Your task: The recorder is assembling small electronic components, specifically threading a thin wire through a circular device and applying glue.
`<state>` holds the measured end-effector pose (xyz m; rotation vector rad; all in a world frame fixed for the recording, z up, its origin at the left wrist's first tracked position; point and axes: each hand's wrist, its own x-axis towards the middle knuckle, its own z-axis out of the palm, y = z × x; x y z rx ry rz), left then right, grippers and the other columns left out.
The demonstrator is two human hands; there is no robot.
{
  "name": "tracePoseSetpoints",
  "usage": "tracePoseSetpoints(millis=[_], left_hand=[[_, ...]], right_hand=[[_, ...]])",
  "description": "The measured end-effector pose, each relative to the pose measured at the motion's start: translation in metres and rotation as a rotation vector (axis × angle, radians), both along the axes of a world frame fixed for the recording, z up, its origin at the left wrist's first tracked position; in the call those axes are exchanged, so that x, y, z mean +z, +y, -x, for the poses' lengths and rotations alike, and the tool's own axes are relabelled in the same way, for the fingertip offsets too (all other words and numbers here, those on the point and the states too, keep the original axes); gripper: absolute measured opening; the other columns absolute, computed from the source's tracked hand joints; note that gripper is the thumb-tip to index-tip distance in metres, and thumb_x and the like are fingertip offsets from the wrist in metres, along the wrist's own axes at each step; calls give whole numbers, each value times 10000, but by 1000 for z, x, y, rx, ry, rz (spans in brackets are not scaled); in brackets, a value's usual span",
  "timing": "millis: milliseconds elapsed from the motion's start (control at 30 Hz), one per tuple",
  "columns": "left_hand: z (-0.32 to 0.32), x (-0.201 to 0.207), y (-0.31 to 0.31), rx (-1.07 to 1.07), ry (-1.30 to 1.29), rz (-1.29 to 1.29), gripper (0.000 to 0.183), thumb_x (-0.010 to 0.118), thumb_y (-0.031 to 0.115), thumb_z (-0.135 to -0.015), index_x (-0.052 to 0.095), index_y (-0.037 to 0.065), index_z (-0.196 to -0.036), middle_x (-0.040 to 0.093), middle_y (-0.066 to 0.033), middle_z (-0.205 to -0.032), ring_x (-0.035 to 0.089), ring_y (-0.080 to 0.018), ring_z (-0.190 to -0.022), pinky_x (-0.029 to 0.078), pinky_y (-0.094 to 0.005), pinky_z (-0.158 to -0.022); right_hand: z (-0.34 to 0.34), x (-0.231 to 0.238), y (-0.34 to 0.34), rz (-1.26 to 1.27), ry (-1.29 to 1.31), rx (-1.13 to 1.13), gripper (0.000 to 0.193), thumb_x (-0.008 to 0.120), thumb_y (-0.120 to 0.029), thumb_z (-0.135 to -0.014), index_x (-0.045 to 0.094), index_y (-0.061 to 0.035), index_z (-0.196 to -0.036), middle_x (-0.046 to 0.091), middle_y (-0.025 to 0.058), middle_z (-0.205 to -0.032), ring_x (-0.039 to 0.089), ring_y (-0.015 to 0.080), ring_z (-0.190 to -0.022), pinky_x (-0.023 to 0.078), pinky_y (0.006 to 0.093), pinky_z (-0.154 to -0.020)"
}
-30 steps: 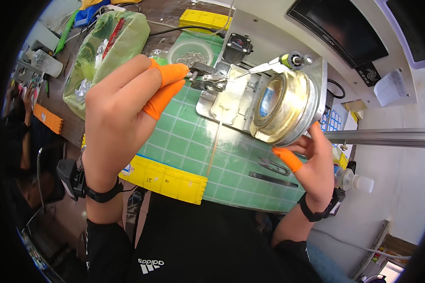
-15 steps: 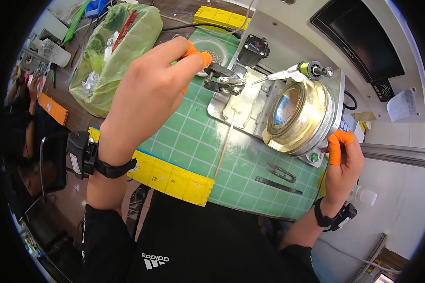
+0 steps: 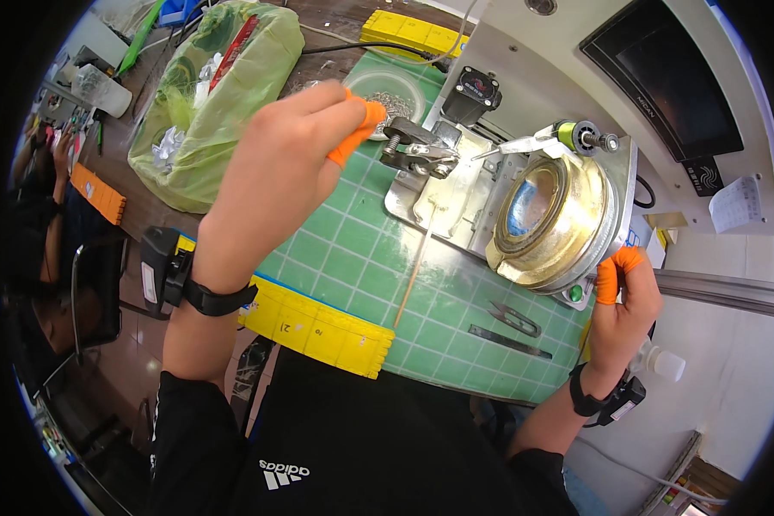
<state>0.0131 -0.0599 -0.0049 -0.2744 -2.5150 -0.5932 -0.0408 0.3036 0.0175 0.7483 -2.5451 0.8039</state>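
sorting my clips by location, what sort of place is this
Most likely an assembly bench in a small workshop or factory. A green gridded cutting mat covers the table, a metal fixture holds a brass-coloured ring part, and a dish of small metal pieces sits by the left hand.

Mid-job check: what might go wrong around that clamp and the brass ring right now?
1. The left hand has its fingertips at the toggle clamp; a snap could pinch them.
2. The right hand touches only the edge by the brass ring, so the ring may shift.
3. The snips lie loose on the green mat and could be knocked.
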Motion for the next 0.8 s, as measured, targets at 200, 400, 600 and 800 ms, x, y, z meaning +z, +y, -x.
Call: tracePoseSetpoints(millis=[200, 400, 600, 800], left_hand=[[-2, -18, 2, -51, -120, -224, 227, 765, -52, -838, 741, -33, -1064, 712, -153, -893, 693, -296, -791, 523, -354, -693], [13, -9, -5, -63, -207, -340, 193, 755, -24, -871, 761, -28, -1063, 766, -156, -966, 745, -244, -883, 576, -325, -796], [0, 9, 11, 8, -295, -489, 344, 681, -67, -940, 697, -27, -1282, 760, -106, -1133, 729, -170, -1015, 556, -287, -935], [6, 2, 5, 4, -302, -255, 370, 630, -91, -976, 654, -46, -1342, 734, -130, -1281, 697, -192, -1175, 524, -307, -1041]], right_hand=[[-9, -2, -4, -3, -1, -27, 93, 743, 32, -874, 686, 19, -947, 579, 108, -789, 522, 211, -643, 412, 304, -590], [-6, -10, 13, 20, 64, -83, 119, 771, 14, -860, 736, -31, -965, 639, 103, -819, 571, 203, -647, 445, 310, -590], [-16, -7, 45, 32, 47, -29, 178, 821, -1, -836, 753, -21, -999, 651, 93, -830, 604, 198, -655, 480, 304, -601], [-18, -6, 105, 99, 132, -273, 188, 790, 34, -846, 749, 22, -1029, 615, 101, -829, 589, 211, -675, 468, 290, -621]])
